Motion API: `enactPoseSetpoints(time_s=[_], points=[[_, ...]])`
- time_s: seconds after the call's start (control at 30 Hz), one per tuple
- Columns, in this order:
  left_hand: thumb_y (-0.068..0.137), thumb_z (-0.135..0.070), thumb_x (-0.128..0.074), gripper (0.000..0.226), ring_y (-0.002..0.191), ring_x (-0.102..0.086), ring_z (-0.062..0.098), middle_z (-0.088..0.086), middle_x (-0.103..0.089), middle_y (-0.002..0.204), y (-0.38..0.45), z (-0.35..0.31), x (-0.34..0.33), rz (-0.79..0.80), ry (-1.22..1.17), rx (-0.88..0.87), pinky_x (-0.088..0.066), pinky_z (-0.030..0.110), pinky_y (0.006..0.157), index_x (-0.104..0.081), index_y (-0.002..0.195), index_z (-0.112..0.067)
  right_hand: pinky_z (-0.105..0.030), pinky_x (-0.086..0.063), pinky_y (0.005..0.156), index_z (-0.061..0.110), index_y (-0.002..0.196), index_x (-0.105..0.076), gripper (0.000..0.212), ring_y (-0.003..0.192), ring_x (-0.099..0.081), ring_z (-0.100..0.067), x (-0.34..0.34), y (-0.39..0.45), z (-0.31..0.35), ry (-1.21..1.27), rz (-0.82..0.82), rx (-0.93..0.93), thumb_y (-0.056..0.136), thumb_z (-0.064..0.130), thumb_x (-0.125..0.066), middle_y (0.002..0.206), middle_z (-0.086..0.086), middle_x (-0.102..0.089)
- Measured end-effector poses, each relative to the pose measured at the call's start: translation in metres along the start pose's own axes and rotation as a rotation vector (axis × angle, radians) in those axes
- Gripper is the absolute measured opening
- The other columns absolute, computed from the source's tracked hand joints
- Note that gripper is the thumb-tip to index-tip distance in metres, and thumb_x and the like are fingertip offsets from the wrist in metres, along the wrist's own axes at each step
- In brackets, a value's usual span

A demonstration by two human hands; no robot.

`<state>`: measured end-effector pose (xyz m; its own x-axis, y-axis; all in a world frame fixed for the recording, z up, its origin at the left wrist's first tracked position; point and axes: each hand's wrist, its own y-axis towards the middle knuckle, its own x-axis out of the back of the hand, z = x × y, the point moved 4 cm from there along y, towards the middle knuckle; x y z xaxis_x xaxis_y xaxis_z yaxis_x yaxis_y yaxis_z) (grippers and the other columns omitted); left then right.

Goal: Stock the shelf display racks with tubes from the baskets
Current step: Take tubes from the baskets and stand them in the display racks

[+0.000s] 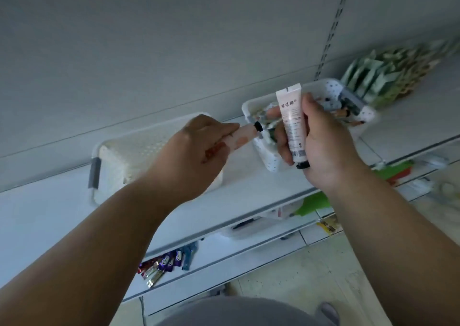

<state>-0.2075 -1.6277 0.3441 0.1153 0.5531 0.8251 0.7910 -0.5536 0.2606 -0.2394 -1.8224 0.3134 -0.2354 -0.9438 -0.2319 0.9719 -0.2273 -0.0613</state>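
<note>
A pale tube (291, 124) is held upright by the right hand (321, 146), black cap down, with fingers and thumb curled round it, in front of the right basket (358, 102). A pink tube (242, 136) is pinched in the left hand (196, 151), its black cap pointed at that basket's near corner. More tubes are seen inside this basket. A 2nd basket (139, 151) is set on the shelf (249, 191) to the left, partly hidden by the left hand.

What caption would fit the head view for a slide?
Each hand holds a tube: left hand a pink tube, right hand a white tube, above a white basket.
</note>
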Motion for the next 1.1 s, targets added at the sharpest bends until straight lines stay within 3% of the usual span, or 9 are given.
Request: enactPoseSetpoints(time_s=[0.1,0.2,0.3,0.47,0.63,0.73,0.83,1.0,1.1], points=[[0.087,-0.023,-0.065,0.030,0.077,-0.061,-0.005,-0.017,-0.062,0.099,0.018,-0.053,-0.040,-0.049,-0.085,0.055,-0.039,0.001,0.070,-0.066,0.115,-0.036,-0.031,-0.032,0.048,0.012,0.089,-0.062,0.033,0.048,-0.043,-0.019,0.076,-0.019,0.018,0.053,-0.068,0.019,0.099,0.037,-0.043,0.063,-0.005,-0.049],[0.078,-0.032,-0.075,0.024,0.076,-0.064,-0.003,-0.019,-0.068,0.088,0.041,-0.114,-0.087,-0.114,-0.251,0.153,-0.053,0.020,0.072,-0.065,0.100,-0.036,-0.030,-0.039,0.049,0.015,0.088,-0.053,0.014,0.050,-0.048,-0.021,0.157,-0.043,0.039,0.029,-0.142,0.071,0.099,0.024,-0.051,0.067,-0.006,-0.054],[0.075,-0.032,-0.078,0.026,0.070,-0.062,-0.005,-0.019,-0.067,0.080,0.068,-0.183,-0.140,-0.079,-0.309,0.103,-0.052,0.019,0.063,-0.060,0.095,-0.034,-0.029,-0.042,0.049,0.017,0.094,-0.057,0.011,0.053,-0.053,-0.022,0.233,-0.063,0.060,-0.077,-0.202,0.100,0.101,0.019,-0.048,0.072,-0.008,-0.060],[0.081,-0.029,-0.074,0.016,0.061,-0.059,-0.001,-0.019,-0.064,0.074,0.112,-0.268,-0.213,0.028,-0.423,0.056,-0.048,0.021,0.054,-0.062,0.089,-0.036,-0.039,-0.047,0.065,0.023,0.104,-0.060,0.012,0.068,-0.061,-0.019,0.334,-0.072,0.093,-0.245,-0.299,0.104,0.100,0.026,-0.049,0.084,-0.005,-0.068],[0.087,-0.032,-0.067,0.014,0.065,-0.056,-0.003,-0.018,-0.061,0.075,0.161,-0.297,-0.261,0.084,-0.450,0.037,-0.041,0.012,0.052,-0.058,0.094,-0.041,-0.039,-0.052,0.069,0.023,0.106,-0.060,0.010,0.080,-0.065,-0.016,0.395,-0.043,0.115,-0.329,-0.354,0.133,0.098,0.024,-0.054,0.091,0.002,-0.074],[0.091,-0.031,-0.060,0.011,0.070,-0.058,0.001,-0.013,-0.061,0.080,0.199,-0.303,-0.287,0.127,-0.440,0.051,-0.044,0.017,0.055,-0.054,0.097,-0.039,-0.048,-0.057,0.081,0.022,0.102,-0.061,0.007,0.085,-0.070,-0.020,0.426,-0.015,0.123,-0.363,-0.402,0.150,0.095,0.022,-0.059,0.092,0.000,-0.075],[0.094,-0.029,-0.055,0.008,0.069,-0.056,0.001,-0.012,-0.060,0.078,0.236,-0.316,-0.312,0.176,-0.413,0.036,-0.041,0.024,0.059,-0.051,0.097,-0.035,-0.054,-0.056,0.082,0.029,0.092,-0.060,0.007,0.086,-0.071,-0.023,0.460,0.016,0.134,-0.496,-0.440,0.177,0.087,0.030,-0.065,0.090,-0.001,-0.072],[0.096,-0.024,-0.051,0.009,0.067,-0.058,-0.006,-0.008,-0.061,0.073,0.281,-0.333,-0.325,0.147,-0.356,0.030,-0.038,0.007,0.054,-0.047,0.102,-0.030,-0.050,-0.055,0.079,0.029,0.090,-0.059,0.012,0.082,-0.067,-0.023,0.498,0.079,0.156,-0.665,-0.393,0.264,0.083,0.028,-0.069,0.085,-0.001,-0.069],[0.097,-0.025,-0.048,0.011,0.067,-0.059,-0.001,-0.007,-0.065,0.072,0.291,-0.327,-0.334,0.051,-0.291,0.106,-0.042,0.012,0.056,-0.043,0.105,-0.031,-0.032,-0.049,0.065,0.018,0.086,-0.060,0.014,0.071,-0.060,-0.020,0.505,0.124,0.155,-0.810,-0.274,0.301,0.085,0.027,-0.070,0.079,-0.004,-0.066]])
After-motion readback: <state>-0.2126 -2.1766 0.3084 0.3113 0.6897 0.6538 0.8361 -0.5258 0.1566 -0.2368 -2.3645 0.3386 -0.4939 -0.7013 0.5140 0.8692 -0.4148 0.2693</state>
